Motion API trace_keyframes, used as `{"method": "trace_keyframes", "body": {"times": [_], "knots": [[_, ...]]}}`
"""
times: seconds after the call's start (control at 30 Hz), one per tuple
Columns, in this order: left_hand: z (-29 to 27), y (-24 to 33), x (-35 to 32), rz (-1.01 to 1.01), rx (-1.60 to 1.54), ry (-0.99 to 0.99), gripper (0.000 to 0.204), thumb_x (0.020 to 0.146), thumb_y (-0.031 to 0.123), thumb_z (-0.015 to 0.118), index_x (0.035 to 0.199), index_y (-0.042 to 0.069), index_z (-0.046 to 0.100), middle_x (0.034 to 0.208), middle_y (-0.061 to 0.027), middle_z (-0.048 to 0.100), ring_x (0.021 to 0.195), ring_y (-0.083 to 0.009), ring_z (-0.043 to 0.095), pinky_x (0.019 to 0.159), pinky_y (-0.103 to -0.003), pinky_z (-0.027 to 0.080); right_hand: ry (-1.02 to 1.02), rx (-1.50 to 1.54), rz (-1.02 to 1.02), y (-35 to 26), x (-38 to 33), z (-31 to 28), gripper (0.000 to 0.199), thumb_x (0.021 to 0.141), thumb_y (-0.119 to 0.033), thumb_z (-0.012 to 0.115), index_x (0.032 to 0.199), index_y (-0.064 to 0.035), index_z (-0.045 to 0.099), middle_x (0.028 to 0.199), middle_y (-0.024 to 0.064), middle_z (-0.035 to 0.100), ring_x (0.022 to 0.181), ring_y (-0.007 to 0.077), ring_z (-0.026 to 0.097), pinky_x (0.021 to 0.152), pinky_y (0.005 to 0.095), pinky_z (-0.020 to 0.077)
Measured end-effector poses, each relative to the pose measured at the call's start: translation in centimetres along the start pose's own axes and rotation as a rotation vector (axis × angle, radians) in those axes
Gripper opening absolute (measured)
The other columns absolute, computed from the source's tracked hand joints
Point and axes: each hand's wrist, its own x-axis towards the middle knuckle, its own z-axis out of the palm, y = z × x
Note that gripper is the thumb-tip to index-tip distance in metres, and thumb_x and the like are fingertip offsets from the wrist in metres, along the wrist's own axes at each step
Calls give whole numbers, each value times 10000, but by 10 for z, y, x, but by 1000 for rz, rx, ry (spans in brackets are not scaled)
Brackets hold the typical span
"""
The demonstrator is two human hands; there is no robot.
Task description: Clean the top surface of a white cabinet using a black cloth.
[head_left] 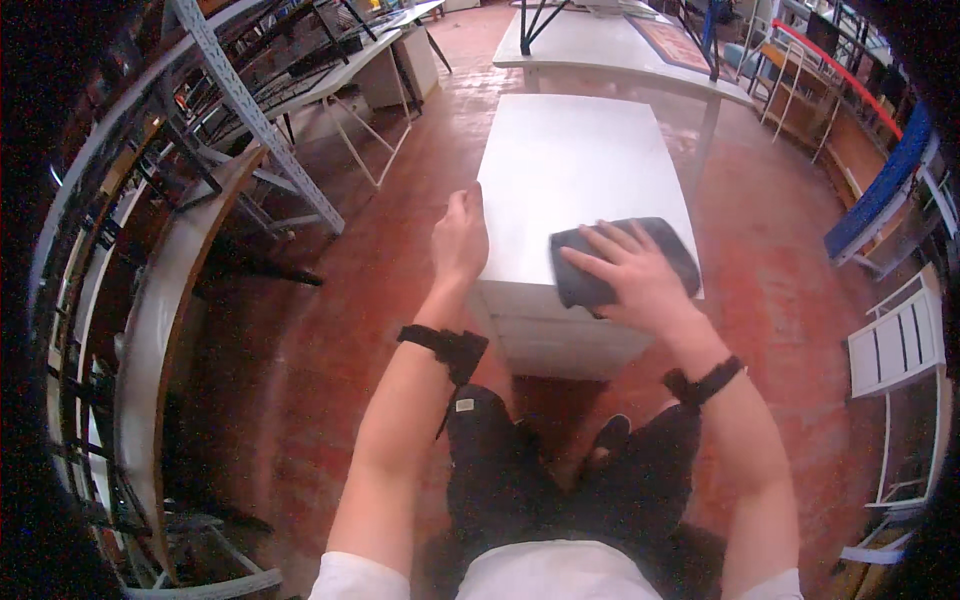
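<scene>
A white box-like cabinet (570, 140) with a flat top stands in front of me. On the near right part of its top lies a dark grey folded cloth (675, 240), slightly blurred. My right hand (640, 280) presses down on this cloth, its fingers spread over the top and the thumb side at the near edge. At the cabinet's left edge, my left hand (462, 240) is closed against the side with curled fingers. Some of its fingertips are hidden. Black bands circle both of my wrists.
Metal shelving (250, 110) and a long curved-looking board (150, 380) run along the left. A larger white table (600, 45) stands beyond the cabinet. To the right are a white slatted rack (900, 335) and a blue upright post (880, 190). The floor (340, 300) is red.
</scene>
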Motion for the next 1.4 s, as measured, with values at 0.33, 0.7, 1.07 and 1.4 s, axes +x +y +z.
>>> {"method": "trace_keyframes", "body": {"times": [0.33,0.7,1.07,1.4], "knots": [[9,-14,9,113,-79,44,596,1095,523,302,1321,70,615,1175,-287,709,1102,-553,631,965,-612,459,214,-26,-29,-68,77,55,735,745,-234,866,1423,-187,587,1517,132,536,1452,328,459,1230,496,349],[2,-7,-2,92,92,-13,574,1070,530,423,1292,49,645,1168,-283,715,1130,-477,660,972,-548,496,64,52,91,5,-27,-3,936,648,-140,907,1495,-272,530,1558,115,510,1442,358,468,1217,475,392],[2,4,-10,97,137,-19,620,1079,560,377,1297,46,647,1191,-288,706,1119,-484,662,968,-549,497,127,-17,149,-5,-28,1,915,646,-174,920,1479,-225,545,1519,121,542,1428,342,493,1209,492,390],[15,-30,12,266,161,49,603,1091,544,340,1261,60,658,1096,-305,719,1048,-512,676,923,-580,507,435,-67,94,-89,73,73,616,777,-190,794,1373,-144,644,1451,166,603,1355,346,565,1172,491,414]]}}
